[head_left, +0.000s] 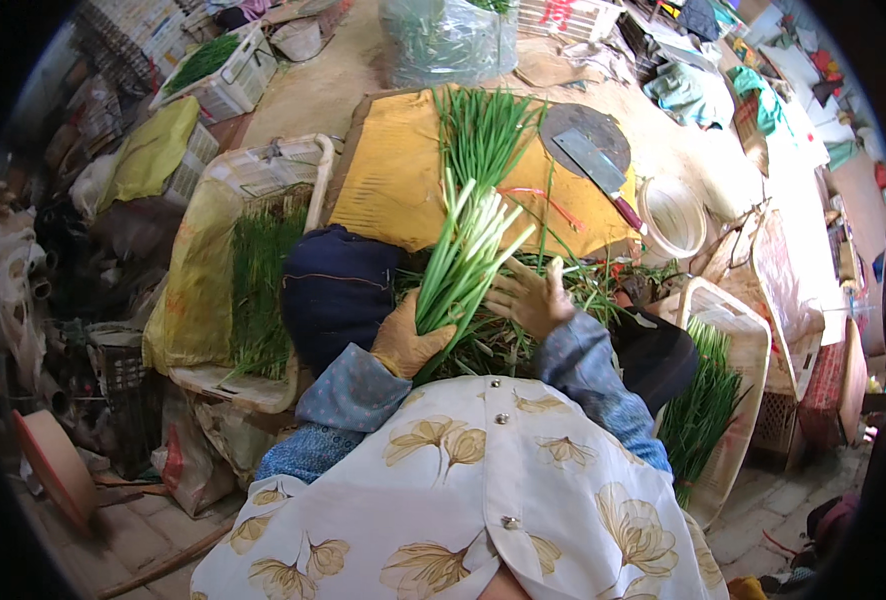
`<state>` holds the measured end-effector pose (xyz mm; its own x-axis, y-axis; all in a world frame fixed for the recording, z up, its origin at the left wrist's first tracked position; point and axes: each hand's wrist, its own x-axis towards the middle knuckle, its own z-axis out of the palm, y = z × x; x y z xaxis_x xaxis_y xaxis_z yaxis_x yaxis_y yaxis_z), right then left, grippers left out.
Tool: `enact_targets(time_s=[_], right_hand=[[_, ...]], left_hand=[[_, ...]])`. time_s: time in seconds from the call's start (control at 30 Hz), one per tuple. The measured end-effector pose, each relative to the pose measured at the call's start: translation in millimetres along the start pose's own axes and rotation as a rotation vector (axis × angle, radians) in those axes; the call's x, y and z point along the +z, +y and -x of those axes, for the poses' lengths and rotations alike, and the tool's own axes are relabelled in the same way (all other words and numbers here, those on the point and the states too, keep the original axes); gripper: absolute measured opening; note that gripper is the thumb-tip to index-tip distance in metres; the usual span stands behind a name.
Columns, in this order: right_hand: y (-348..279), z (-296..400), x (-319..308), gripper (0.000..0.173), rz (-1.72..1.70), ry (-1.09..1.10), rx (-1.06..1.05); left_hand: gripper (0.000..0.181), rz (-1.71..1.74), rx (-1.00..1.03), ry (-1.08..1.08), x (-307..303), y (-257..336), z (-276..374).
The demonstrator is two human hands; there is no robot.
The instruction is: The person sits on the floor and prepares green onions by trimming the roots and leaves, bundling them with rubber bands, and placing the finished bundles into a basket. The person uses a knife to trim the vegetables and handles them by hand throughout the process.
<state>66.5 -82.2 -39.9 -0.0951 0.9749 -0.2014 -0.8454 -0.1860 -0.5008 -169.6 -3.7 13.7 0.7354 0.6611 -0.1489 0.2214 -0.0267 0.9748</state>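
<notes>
My left hand (413, 341), in a tan glove, grips a bunch of green chives (458, 270) whose pale cut ends point up and away from me. My right hand (533, 296), apparently gloved too, is just right of the bunch with fingers spread, holding nothing. Beyond them, another bunch of chives (484, 135) lies on a yellow cloth (390, 172). A cleaver (593, 161) with a dark red handle rests partly on a round dark board (574, 124). A red tie (551, 202) lies on the cloth. Loose trimmings (495, 345) are heaped below my hands.
At the left stands a plastic crate (311, 187) of chives with a yellow sack; another crate (758, 375) with chives is at the right. A white bucket (672, 217) stands beside the cloth. Behind are a plastic bag (446, 45) of greens and a white crate (244, 79).
</notes>
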Motion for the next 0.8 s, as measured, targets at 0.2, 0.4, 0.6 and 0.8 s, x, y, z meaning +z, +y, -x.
enact_targets(time_s=[0.2, 0.4, 0.6, 0.8], right_hand=[[0.3, -10.8, 27.3, 0.075, -0.155, -0.111, -0.153], [-5.5, 4.9, 33.6, 0.049, -0.135, -0.053, -0.195], [-10.1, -0.4, 29.8, 0.048, 0.047, -0.003, -0.282], [-59.5, 12.5, 5.4, 0.028, 0.678, 0.566, -0.635]], left_hand=[[0.068, -0.068, -0.041, -0.462, -4.1, 19.2, 2.5], [0.077, 0.21, -0.183, -0.731, -39.0, 36.1, -30.1], [0.057, 0.483, -0.233, -0.723, 8.0, 11.6, -47.3], [0.037, 0.509, -0.276, -0.499, 25.0, -10.5, -44.0]])
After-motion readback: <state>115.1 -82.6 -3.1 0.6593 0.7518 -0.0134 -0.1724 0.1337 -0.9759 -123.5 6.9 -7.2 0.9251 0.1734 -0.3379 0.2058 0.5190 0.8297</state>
